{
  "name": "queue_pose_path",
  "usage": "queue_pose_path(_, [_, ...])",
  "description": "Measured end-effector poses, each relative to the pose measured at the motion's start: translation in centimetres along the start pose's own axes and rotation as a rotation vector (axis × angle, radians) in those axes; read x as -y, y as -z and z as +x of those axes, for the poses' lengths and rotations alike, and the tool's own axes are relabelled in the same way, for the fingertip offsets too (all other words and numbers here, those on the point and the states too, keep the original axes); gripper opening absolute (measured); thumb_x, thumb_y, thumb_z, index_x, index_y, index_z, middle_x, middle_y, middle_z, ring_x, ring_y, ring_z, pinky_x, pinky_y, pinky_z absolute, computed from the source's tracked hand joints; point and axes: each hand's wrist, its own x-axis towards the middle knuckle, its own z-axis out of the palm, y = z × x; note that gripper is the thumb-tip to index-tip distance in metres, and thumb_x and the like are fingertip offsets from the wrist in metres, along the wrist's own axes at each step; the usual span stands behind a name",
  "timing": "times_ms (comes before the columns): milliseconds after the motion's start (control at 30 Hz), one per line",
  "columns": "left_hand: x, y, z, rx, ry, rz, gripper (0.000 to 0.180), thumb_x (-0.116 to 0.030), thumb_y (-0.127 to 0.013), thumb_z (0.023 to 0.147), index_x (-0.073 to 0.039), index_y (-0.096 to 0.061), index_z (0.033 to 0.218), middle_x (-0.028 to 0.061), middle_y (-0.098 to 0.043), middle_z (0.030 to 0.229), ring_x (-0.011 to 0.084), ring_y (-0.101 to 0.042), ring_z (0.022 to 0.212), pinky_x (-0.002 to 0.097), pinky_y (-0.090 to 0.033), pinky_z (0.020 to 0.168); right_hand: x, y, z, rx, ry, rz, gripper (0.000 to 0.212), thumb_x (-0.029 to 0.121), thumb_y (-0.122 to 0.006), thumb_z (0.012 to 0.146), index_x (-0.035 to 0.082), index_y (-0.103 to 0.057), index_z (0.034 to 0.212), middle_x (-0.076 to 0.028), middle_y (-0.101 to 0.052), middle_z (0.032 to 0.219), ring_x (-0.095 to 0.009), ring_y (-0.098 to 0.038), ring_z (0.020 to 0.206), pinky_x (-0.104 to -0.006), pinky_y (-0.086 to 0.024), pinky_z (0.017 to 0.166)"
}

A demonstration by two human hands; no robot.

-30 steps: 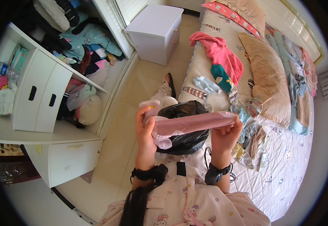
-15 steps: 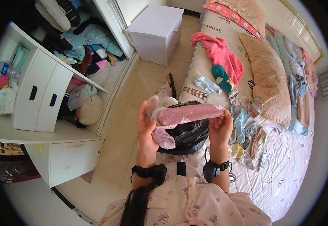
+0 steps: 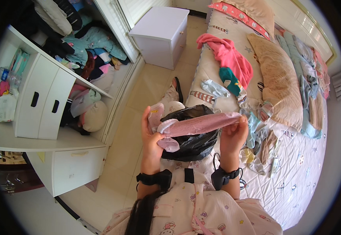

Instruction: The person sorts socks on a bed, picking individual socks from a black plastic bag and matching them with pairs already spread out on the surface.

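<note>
A pink sock (image 3: 202, 124) is stretched sideways between my two hands, over my lap. My left hand (image 3: 151, 143) is closed on its cuff end, and a second pink sock (image 3: 155, 116) hangs from the same grip, part of it dangling below. My right hand (image 3: 234, 135) pinches the stretched sock's other end between thumb and fingers. Under the socks a black plastic bag (image 3: 192, 147) rests on my lap, its top partly hidden by them. Both wrists wear black bands with small boxes.
On the bed (image 3: 296, 172) to my right lie several loose socks (image 3: 253, 129), a red-pink garment (image 3: 233, 58), a tan pillow (image 3: 278, 82) and a remote control (image 3: 274, 167). A white nightstand (image 3: 158, 31) stands ahead. An open wardrobe (image 3: 88, 84) with heaped clothes is at left.
My right hand has moved slightly right and pulled the sock longer and narrower. The left hand has shifted a little left, and the hanging sock part has turned.
</note>
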Motion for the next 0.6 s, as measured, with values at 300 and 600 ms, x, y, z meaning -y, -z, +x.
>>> queue_pose_path(300, [0.9,2.1,0.6,-0.193,-0.336,0.500,0.048,0.012,-0.049,0.066,-0.004,-0.045,0.111,0.0091,-0.046,0.116,0.0160,-0.051,0.099,0.0268,-0.047,0.077,3.3,0.3,0.6,0.254,0.279,-0.025,0.024,0.011,-0.047,0.081,0.008,-0.034,0.062,-0.001,-0.031,0.057,-0.011,-0.029,0.050,-0.0257,-0.028,0.052])
queue_pose_path(600, [-2.2,-0.5,-0.5,-0.134,-0.153,0.136,0.061,0.014,-0.046,0.060,-0.007,-0.042,0.117,0.0114,-0.045,0.120,0.0192,-0.048,0.104,0.0301,-0.047,0.082,2.1,-0.5,-0.8,0.472,0.132,-0.525,0.024,0.020,-0.058,0.077,0.000,-0.053,0.090,-0.009,-0.053,0.087,-0.016,-0.051,0.079,-0.0260,-0.040,0.070])
